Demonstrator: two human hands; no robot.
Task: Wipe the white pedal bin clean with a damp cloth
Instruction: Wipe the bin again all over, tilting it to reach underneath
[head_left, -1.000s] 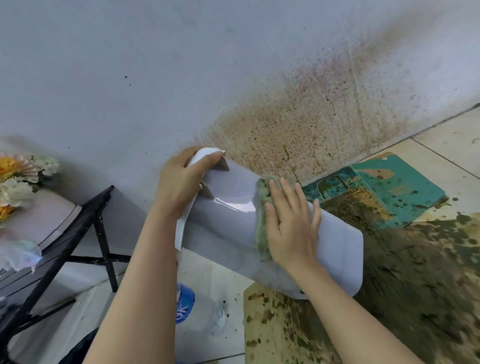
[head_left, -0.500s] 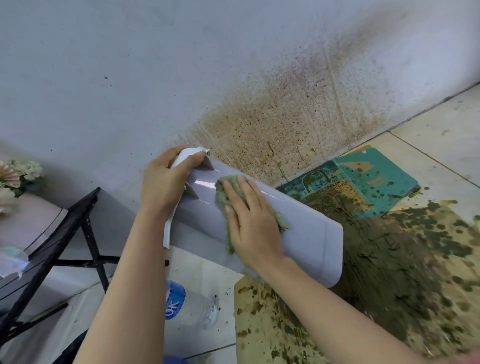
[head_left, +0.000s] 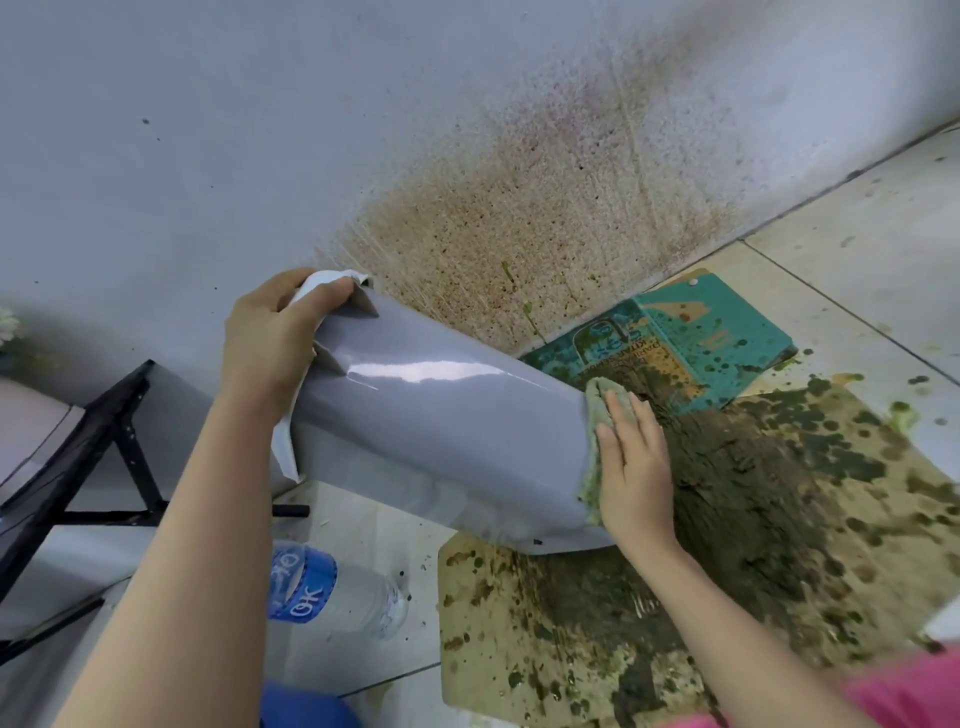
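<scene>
Head view. 1 bin (head_left: 441, 431), tipped sideways, wall (head_left: 260, 130) just behind it. Left hand (head_left: 270, 338): clasps bin's rim. Right hand (head_left: 636, 467): flat, fingers straight, pressing cloth (head_left: 597, 402), which has slid from bin's middle to its base end. That stroke looks finished.

Pretty grim corner, ngl

Pale grey wall (head_left: 260, 130) has a big brown speckled stain (head_left: 519, 234) fanning up from the floor line. Light floor tiles (head_left: 857, 249) carry splattered cardboard (head_left: 519, 623) and a teal board (head_left: 727, 332), with a black metal frame (head_left: 119, 441) off left.
</scene>
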